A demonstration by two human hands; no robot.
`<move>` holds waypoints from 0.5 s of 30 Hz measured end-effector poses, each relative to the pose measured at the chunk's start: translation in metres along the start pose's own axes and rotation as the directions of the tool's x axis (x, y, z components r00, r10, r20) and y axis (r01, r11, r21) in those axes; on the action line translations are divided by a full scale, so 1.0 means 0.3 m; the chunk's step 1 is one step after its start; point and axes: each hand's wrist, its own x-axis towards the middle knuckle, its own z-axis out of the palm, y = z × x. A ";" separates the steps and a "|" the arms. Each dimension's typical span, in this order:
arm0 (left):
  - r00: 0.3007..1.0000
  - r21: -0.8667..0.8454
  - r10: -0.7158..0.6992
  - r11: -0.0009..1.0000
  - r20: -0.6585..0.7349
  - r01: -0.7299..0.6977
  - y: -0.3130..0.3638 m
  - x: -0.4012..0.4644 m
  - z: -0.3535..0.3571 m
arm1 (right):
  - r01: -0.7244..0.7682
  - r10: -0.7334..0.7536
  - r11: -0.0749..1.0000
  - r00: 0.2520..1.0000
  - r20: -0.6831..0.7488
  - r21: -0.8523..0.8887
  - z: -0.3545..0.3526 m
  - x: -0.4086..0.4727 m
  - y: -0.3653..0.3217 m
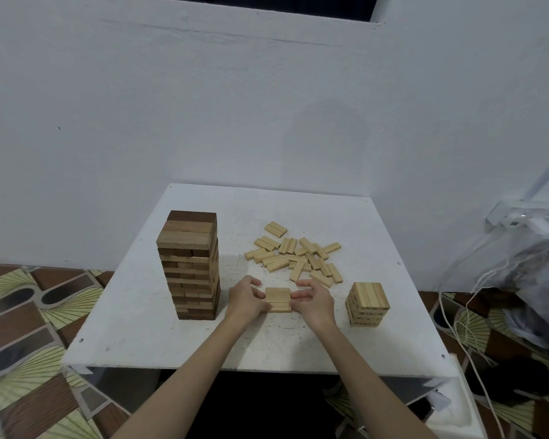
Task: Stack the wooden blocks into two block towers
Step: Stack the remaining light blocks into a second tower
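On the white tabletop (377, 312), both hands meet near the middle of the front half. The left hand (246, 301) and right hand (314, 301) each have curled fingers pinching the ends of a small stack (278, 299) of pale blocks, 2 layers showing, the upper layer crosswise on the lower. Toward the left edge stands a tall tower (191, 264) of darker blocks, upright. Near the right edge stands a short tower (366, 304) of pale blocks, well apart from the hands. Loose pale blocks (295, 256) lie scattered in a heap toward the back edge, just beyond the hands.
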 end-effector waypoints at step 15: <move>0.996 -0.077 0.025 0.997 -0.087 -0.032 -0.001 0.007 0.023 | -0.005 0.006 1.000 0.998 -0.069 0.007 0.020 0.005 -0.001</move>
